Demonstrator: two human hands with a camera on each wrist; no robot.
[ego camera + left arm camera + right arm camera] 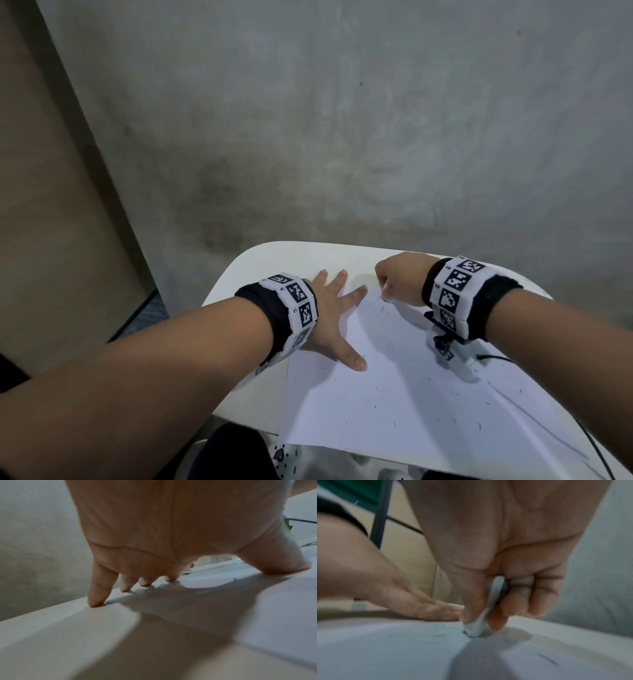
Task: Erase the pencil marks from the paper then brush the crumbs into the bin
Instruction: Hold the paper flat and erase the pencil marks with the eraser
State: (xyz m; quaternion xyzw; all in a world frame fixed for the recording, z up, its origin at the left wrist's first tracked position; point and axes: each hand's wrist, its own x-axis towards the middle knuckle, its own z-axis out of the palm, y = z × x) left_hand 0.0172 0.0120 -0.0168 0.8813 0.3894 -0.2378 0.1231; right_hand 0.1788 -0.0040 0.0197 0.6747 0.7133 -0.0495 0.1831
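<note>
A white sheet of paper (pixel 404 387) lies on the white table (pixel 239 294), with faint pencil marks (pixel 378 305) near its far edge and dark eraser crumbs (pixel 455 394) scattered over it. My left hand (pixel 334 308) lies flat with spread fingers on the paper's far left corner, and its fingertips (pixel 96 601) press down beside a pencil scribble (pixel 154 589). My right hand (pixel 399 279) is curled at the far edge. It pinches a white eraser (pixel 477 626) between thumb and fingers, with the eraser's tip on the paper (pixel 385 649).
A grey concrete wall (pixel 342 120) stands right behind the table. A beige panel (pixel 44 205) rises at the left. A thin black cable (pixel 493 358) runs off to the right over the paper. The table's near edge meets my lap. No bin is in view.
</note>
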